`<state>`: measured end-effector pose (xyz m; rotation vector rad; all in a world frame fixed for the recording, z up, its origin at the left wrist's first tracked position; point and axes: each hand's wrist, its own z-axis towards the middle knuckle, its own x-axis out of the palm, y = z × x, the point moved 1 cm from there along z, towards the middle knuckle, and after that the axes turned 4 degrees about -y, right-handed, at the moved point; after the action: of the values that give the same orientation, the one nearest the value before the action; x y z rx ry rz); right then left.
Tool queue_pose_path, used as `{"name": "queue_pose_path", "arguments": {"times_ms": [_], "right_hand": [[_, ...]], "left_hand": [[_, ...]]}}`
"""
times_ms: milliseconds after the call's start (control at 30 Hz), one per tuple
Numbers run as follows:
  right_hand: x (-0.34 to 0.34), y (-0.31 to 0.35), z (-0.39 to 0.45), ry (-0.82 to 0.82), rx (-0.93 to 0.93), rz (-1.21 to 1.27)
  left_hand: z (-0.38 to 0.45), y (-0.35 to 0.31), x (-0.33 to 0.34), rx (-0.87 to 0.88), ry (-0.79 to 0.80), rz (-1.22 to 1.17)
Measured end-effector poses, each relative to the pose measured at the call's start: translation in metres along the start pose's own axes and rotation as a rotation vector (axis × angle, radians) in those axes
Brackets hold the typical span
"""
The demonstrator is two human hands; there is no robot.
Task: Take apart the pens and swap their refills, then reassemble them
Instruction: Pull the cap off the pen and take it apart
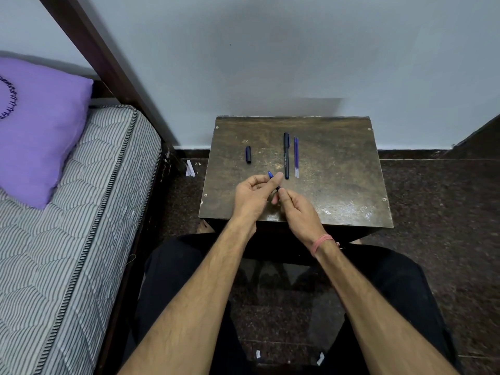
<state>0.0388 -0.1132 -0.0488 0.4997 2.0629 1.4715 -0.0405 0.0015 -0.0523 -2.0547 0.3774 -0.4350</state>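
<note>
Now blue pen (270,175) angled up-left in hands

Most of the blue pen (270,175) is buried between the left hand (253,197) and right hand (296,212), only a short blue end pokes out. Print on the black pen (286,155) is way too tiny to read. Purple pillow (40,125) runs off the left edge.

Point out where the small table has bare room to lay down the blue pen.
The table is bare right of the two refills, and at its front right. The strip between the pen cap and black pen is narrower. Both hands, the left hand and right hand, crowd the front left, holding the blue pen.
</note>
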Motion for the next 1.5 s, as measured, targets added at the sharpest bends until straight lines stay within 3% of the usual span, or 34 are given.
{"name": "queue_pose_path", "arguments": {"times_ms": [367,600,933,1233,1500], "right_hand": [[0.002,-0.009,0.005,-0.041,0.029,-0.008],[0.001,-0.01,0.004,-0.025,0.034,0.013],[0.004,-0.011,0.005,-0.068,0.042,-0.007],[0.004,-0.011,0.006,-0.057,0.037,0.015],[0.003,-0.014,0.006,-0.066,0.049,0.018]], "left_hand": [[-0.001,-0.01,-0.007,0.035,0.145,0.064],[0.001,-0.005,0.002,-0.03,0.006,-0.012],[0.001,-0.009,-0.005,0.014,0.142,0.051],[0.002,-0.005,0.002,-0.048,0.039,-0.056],[-0.002,-0.015,0.0,0.004,0.146,0.073]]}}
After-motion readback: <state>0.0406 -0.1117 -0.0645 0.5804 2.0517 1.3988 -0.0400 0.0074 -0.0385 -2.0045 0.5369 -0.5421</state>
